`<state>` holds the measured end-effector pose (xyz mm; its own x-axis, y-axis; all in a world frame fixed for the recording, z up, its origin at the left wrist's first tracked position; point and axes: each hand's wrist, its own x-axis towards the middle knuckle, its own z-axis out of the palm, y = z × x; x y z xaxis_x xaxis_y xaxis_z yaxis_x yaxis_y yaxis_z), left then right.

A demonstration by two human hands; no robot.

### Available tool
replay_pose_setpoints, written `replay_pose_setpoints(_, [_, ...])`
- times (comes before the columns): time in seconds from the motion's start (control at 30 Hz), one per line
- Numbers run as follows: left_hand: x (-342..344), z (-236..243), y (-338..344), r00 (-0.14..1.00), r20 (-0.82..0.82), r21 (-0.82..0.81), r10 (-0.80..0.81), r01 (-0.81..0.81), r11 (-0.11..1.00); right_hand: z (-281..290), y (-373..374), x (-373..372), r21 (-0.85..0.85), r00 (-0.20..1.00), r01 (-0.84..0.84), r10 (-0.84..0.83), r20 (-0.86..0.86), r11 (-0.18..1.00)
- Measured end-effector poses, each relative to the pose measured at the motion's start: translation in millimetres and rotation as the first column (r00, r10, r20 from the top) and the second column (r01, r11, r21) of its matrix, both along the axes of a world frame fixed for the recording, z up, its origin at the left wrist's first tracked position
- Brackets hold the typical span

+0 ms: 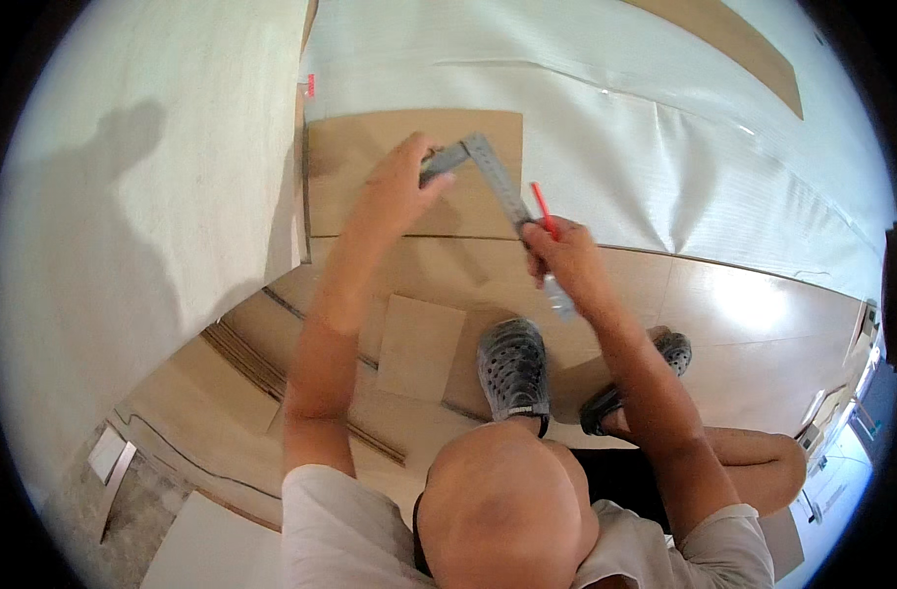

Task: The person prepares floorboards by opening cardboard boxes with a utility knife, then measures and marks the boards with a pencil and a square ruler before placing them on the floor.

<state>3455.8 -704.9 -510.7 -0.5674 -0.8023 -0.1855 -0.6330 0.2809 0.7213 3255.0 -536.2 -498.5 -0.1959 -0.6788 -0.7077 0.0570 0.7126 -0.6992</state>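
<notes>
A grey metal try square [495,177] is held up in front of me, over a short light-brown floor plank [439,211]. My left hand [397,187] is closed round its stock. My right hand [568,253] grips the lower part of the long blade, and a thin red pencil [541,202] sticks up from the same fingers. The plank lies on a whitish underlay sheet [606,147], close to the wall, with its near edge along the laid flooring [713,275].
A pale wall [213,167] rises at the left. A square board offcut [421,346] lies by my shoe [513,365]. Several long thin strips [244,363] lie at the lower left, and another board [728,44] rests on the underlay at the far right.
</notes>
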Motion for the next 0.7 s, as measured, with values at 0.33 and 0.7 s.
replay_pose_setpoints(0.33, [-18, -109, -92, 0.994, 0.049, -0.556, -0.099, 0.110, 0.824, -40, -3, 54, -0.010, 0.972, 0.103, -0.098, 0.212, 0.995])
replay_pose_setpoints(0.7, [-23, -121, -85, 0.995, -0.072, -0.568, -0.069, 0.016, 0.823, -56, 90, 0, 0.107, 0.987, 0.141, -0.149, 0.064, 0.984])
